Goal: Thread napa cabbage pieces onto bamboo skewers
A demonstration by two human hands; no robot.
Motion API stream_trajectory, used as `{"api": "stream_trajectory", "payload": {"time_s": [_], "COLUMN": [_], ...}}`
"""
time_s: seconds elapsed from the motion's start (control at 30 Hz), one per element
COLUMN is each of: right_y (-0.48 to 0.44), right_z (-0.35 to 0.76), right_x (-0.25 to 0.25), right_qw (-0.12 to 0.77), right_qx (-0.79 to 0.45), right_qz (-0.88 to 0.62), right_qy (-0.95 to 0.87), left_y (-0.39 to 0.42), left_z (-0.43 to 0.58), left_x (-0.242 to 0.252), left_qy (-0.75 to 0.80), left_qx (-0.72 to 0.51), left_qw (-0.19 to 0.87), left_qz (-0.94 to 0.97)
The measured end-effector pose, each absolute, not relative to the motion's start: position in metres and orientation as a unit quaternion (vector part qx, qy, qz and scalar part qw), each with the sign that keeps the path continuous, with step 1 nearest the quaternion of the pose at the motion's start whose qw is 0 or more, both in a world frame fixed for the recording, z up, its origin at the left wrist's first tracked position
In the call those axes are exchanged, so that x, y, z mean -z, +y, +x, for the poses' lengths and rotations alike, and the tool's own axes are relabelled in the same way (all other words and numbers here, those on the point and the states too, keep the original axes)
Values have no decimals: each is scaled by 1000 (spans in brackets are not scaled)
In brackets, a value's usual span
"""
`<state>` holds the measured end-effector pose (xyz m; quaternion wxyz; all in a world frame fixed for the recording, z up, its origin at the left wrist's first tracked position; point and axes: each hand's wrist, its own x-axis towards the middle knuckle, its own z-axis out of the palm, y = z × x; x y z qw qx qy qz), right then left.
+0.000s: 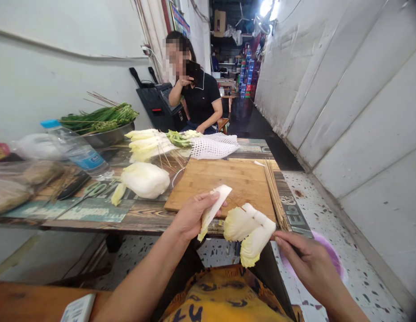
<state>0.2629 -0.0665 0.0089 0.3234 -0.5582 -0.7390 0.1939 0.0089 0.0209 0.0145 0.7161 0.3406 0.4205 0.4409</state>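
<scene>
My left hand [194, 213] grips a loose piece of napa cabbage leaf [214, 206] by its side, over the front edge of the wooden cutting board [224, 176]. In my right hand [300, 255] is the end of a thin skewer, mostly hidden by my fingers. Threaded on that skewer are cabbage leaf pieces [259, 230], white at the stem and yellow at the frilly ends. The leaf in my left hand is apart from them. Along the board's right side lies a bundle of bare bamboo skewers [275, 194].
A napa cabbage [145, 180] sits left of the board, with scissors [95, 188] and a tilted water bottle [78, 150] beyond. Skewered cabbage [149, 144] and white foam netting [214, 146] lie behind. A metal bowl [109, 136] holds skewered greens. A person [201, 96] sits opposite, holding a phone.
</scene>
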Motion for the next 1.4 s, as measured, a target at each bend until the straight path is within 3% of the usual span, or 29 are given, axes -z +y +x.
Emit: {"api": "stream_trajectory", "payload": {"time_s": [1.4], "right_y": [-68], "right_z": [258], "right_x": [-17], "right_qw": [364], "right_qx": [-68], "right_qz": [-506], "right_qy": [-779], "left_y": [12], "left_z": [14], "left_x": [-22], "left_qy": [408], "left_qx": [-430], "left_qw": [701], "left_qz": [396]}}
